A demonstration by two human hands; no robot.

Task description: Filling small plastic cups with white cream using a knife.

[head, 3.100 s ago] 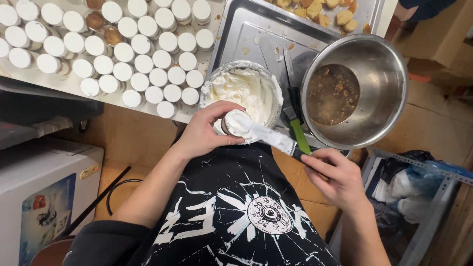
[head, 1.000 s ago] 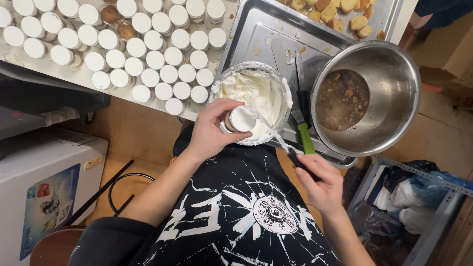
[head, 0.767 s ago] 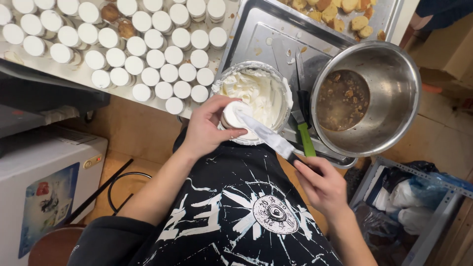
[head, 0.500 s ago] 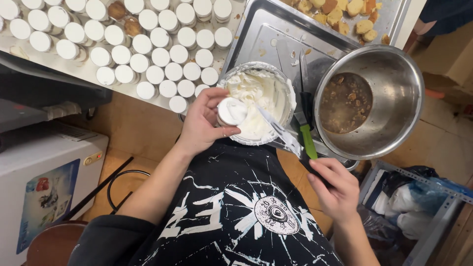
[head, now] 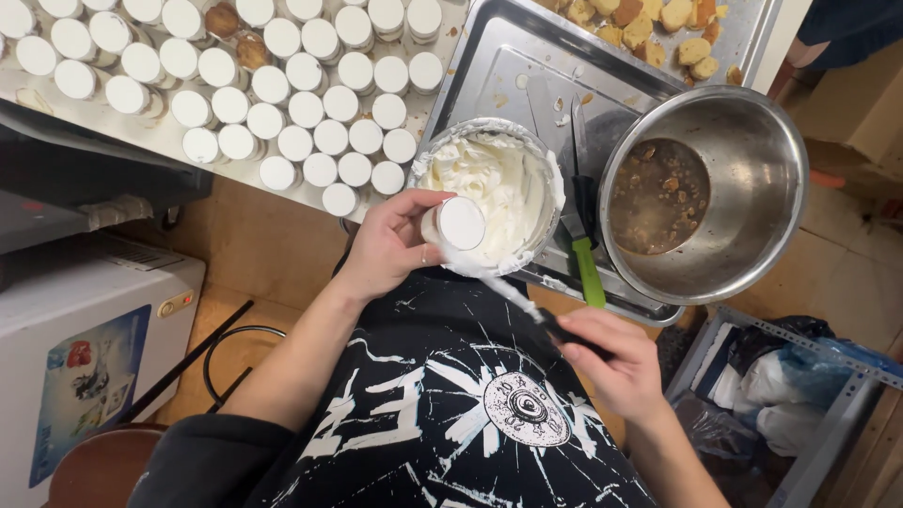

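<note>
White cream fills a small round cup (head: 460, 224) level to its rim, the top smoothed flat, as the left hand (head: 395, 243) grips it by the side with fingers and thumb curled closed around its wall. The cup is held over the near edge of a foil-rimmed bowl of whipped cream (head: 489, 193), at about 7 o'clock on that bowl. The right hand (head: 616, 362), at 4 o'clock from the cup, is closed around the dark handle of a cream-smeared palette knife (head: 513, 293), whose blade points up toward 10 o'clock and ends just beneath the cup, at the bowl's lower edge.

The bowl of cream sits on the near corner of a steel tray (head: 508, 66), its surface peaked and swirled. At 3 o'clock from it stands a large steel mixing bowl (head: 752, 169) holding brown liquid with soaked crumbs. Between the two bowls lies a green-handled knife (head: 585, 254), its blade toward 12 o'clock. Golden cake pieces (head: 649, 19) lie along the tray's far edge. At 10 o'clock, rows of filled white cups (head: 310, 113) crowd the worktop (head: 169, 136), a few unfilled ones showing brown among them.
</note>
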